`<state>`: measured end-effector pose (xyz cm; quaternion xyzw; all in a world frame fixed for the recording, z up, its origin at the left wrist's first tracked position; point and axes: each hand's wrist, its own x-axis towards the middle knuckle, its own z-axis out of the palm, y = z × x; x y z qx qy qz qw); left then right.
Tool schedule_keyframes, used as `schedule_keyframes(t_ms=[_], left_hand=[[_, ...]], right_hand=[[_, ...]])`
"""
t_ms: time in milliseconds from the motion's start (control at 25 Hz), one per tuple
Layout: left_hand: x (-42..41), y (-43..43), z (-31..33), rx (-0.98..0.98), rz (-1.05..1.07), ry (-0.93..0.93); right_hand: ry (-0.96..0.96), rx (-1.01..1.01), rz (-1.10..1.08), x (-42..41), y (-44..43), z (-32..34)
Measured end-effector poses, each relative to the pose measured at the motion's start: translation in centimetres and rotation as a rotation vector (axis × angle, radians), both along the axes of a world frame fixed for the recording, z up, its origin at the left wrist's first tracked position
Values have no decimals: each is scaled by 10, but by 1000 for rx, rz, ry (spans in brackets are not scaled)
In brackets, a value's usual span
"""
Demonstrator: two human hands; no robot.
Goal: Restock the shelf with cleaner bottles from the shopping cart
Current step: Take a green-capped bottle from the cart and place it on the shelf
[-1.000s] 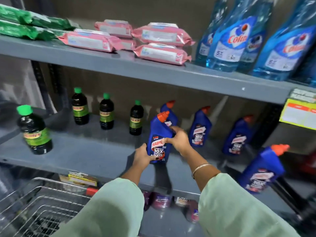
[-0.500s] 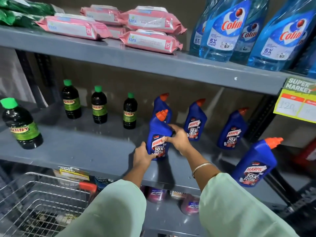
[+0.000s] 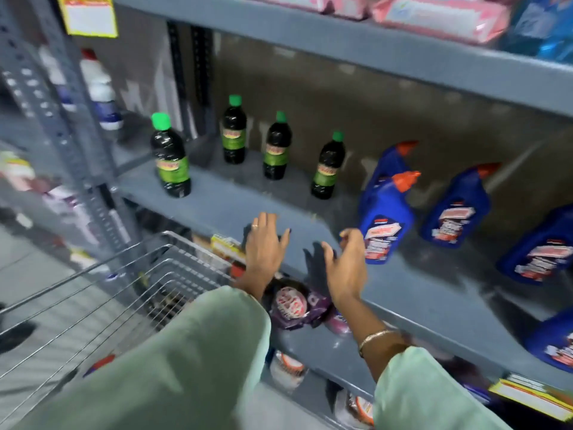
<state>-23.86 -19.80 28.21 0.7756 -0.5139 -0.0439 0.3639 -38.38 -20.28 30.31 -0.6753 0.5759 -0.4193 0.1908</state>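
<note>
- While both are held empty over the shelf (image 3: 217, 209) near edge, the left hand (image 3: 263, 249) is spread flat and the right hand (image 3: 345, 268) loosely open.
- Bare shelf is left between them; the blue cleaner bottle (image 3: 386, 218) is stood just right of the right hand.
- The wire shopping cart (image 3: 124, 293) is seen near left.

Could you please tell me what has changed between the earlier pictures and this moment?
Both hands have let go of the blue cleaner bottle, which now stands alone on the shelf. The left hand and right hand have drawn back, open and empty, and the view has swung left toward the cart. The dark green-capped bottles and other blue bottles stand as before.
</note>
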Motion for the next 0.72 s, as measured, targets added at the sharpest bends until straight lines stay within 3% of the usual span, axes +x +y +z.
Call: schedule_keyframes(t_ms=[80,200,360,480,600,720], left_hand=[[56,26,-14,-21,208,15],[120,66,-47,-13,301,176],[195,137,-130,363,358,367],[207,175,-190,635,324,536],[192,188,-249,843,220,652],[160,184,-300,915,113,752]], right_hand=[[62,-3,183,58,5,-6],[101,39,362,130,13,-19],[185,238,542,226,42,-74],[334,551,480,268,50,-141],[400,1006,335,267,49,-217],[431,1121,190,256,38,-286]])
